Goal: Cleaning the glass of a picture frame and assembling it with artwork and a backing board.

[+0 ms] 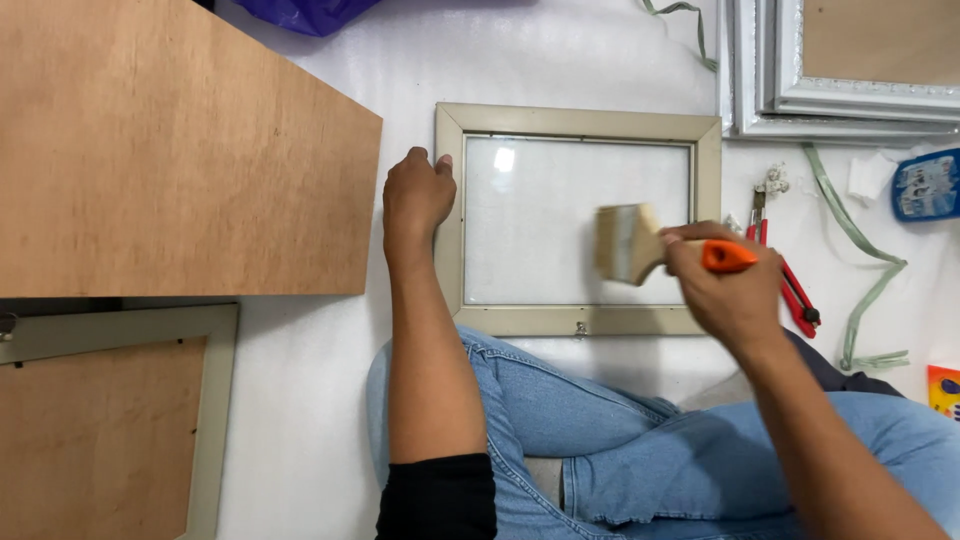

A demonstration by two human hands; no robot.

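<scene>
A beige picture frame (580,120) with a glass pane lies flat on the white surface in front of me. My left hand (416,195) rests on the frame's left edge, fingers curled over it. My right hand (728,285) grips a wide paintbrush (628,243) by its orange handle. The pale bristles are blurred and sit over the right part of the glass pane.
A large plywood board (170,150) lies at the left, with another backed frame (120,420) below it. Silver frames (850,80) are stacked at the top right. Red-handled pliers (790,285), green strapping (865,270) and a blue packet (927,185) lie at the right. My jeans-clad legs (620,430) are crossed below.
</scene>
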